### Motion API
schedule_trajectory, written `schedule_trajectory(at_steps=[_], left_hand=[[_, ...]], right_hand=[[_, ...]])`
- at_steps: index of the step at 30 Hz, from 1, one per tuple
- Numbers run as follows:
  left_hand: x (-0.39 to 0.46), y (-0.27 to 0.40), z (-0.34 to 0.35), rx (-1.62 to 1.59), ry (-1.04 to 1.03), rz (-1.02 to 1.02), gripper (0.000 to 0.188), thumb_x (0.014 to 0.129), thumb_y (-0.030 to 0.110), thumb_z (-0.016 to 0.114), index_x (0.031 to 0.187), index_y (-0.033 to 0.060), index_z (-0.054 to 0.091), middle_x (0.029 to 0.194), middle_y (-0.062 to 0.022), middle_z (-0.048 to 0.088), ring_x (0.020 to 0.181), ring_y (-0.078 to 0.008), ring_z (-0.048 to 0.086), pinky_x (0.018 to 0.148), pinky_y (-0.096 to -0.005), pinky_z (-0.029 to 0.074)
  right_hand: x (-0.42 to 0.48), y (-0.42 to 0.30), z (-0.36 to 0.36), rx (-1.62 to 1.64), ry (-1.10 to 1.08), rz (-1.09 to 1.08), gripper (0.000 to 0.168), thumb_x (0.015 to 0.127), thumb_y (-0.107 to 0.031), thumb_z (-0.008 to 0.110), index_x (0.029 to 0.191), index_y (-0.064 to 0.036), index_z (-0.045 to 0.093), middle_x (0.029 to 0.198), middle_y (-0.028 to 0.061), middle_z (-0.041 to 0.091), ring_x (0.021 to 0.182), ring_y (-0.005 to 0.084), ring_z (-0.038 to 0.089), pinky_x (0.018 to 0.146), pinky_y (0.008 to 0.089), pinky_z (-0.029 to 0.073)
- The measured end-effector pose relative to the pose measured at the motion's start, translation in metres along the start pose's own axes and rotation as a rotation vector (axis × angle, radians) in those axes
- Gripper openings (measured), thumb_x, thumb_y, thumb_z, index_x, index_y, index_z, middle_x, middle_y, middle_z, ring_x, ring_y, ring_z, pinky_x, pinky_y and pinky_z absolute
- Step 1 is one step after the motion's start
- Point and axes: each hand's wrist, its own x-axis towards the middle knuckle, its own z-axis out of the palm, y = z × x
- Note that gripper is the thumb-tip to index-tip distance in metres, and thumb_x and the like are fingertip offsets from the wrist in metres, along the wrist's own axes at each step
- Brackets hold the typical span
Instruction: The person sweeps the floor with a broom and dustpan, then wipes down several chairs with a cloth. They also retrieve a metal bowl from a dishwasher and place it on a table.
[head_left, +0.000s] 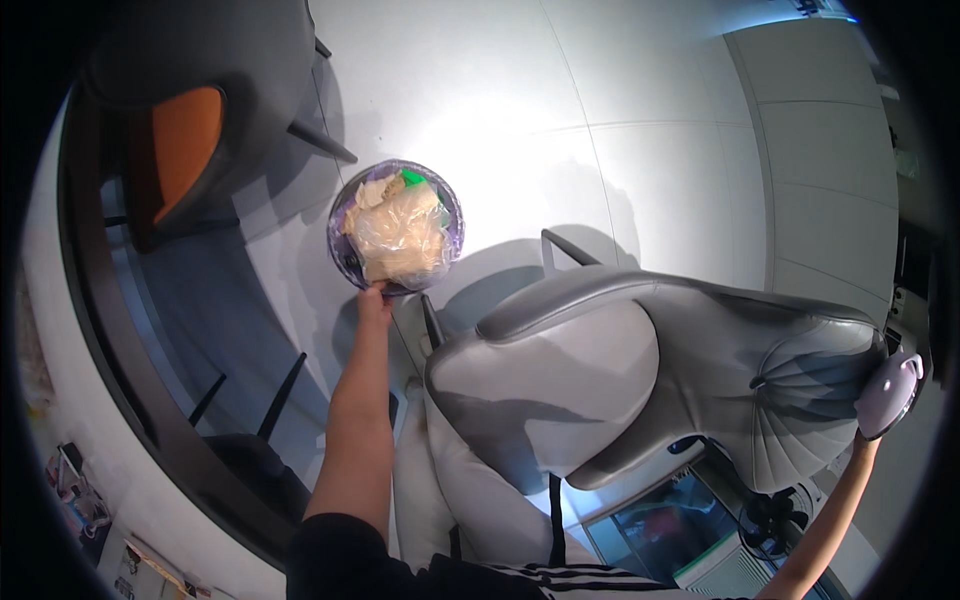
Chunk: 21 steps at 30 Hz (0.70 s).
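Observation:
My left hand (377, 294) grips the near rim of a round trash bin (456, 259) on the floor. A purplish plastic liner covers the bin's rim. In it lie crumpled clear plastic with tan material (401, 232), wadded paper (377, 191) and a green piece (412, 178). My right arm reaches out to the far right, where my right hand (868, 441) is mostly hidden behind a pale pink, rounded object (889, 394) that it holds. That object is beside the back of a grey leather chair (540, 382).
A dark chair with an orange seat (191, 150) stands at the upper left, by a curved dark-edged table (187, 517). The grey chair is right in front of my legs. A black fan (776, 517) is at the lower right, and light cabinets (817, 142) line the right side.

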Motion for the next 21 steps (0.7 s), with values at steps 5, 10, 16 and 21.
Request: schedule_trajectory(at_steps=[5, 10, 16, 21], left_hand=[[-0.056, 0.018, -0.009, -0.07, 0.114, 0.092, 0.055, 0.08, 0.019, 0.068, 0.125, 0.0061, 0.038, 0.115, -0.0074, 0.054, 0.104, -0.0187, 0.052, 0.086, -0.0278, 0.042], [-0.183, -0.055, -0.013, 0.18, 0.0, 0.049, 0.062, 0.09, 0.049, 0.044, 0.131, 0.0044, 0.034, 0.126, -0.0068, 0.043, 0.117, -0.0186, 0.038, 0.098, -0.0311, 0.028], [-0.281, -0.114, -0.027, 0.332, -0.16, -0.134, 0.078, 0.089, 0.061, 0.032, 0.137, -0.0007, 0.027, 0.141, -0.0119, 0.031, 0.129, -0.0239, 0.029, 0.107, -0.033, 0.021], [-0.269, -0.091, -0.012, 0.532, -0.35, 0.029, 0.073, 0.092, 0.053, 0.034, 0.136, -0.0034, 0.025, 0.141, -0.0161, 0.03, 0.13, -0.0253, 0.027, 0.107, -0.0344, 0.022]], right_hand=[[0.01, -0.017, 0.004, -0.144, -0.042, -0.072, 0.044, 0.049, -0.01, 0.065, 0.086, 0.004, 0.046, 0.084, 0.02, 0.05, 0.08, 0.0345, 0.051, 0.07, 0.0365, 0.042], [-0.007, 0.023, 0.046, 0.178, -0.105, 0.081, 0.06, 0.053, -0.019, 0.071, 0.105, 0.002, 0.05, 0.094, 0.0138, 0.054, 0.09, 0.0283, 0.053, 0.079, 0.0338, 0.044], [-0.039, 0.072, 0.101, 1.245, -0.234, 0.756, 0.057, 0.078, -0.036, 0.061, 0.124, -0.004, 0.051, 0.107, 0.0061, 0.061, 0.094, 0.0164, 0.059, 0.082, 0.0283, 0.046], [-0.043, 0.094, 0.118, 1.274, -0.156, 0.752, 0.057, 0.08, -0.038, 0.06, 0.125, -0.003, 0.05, 0.112, 0.0059, 0.058, 0.103, 0.0155, 0.055, 0.092, 0.0282, 0.039]])
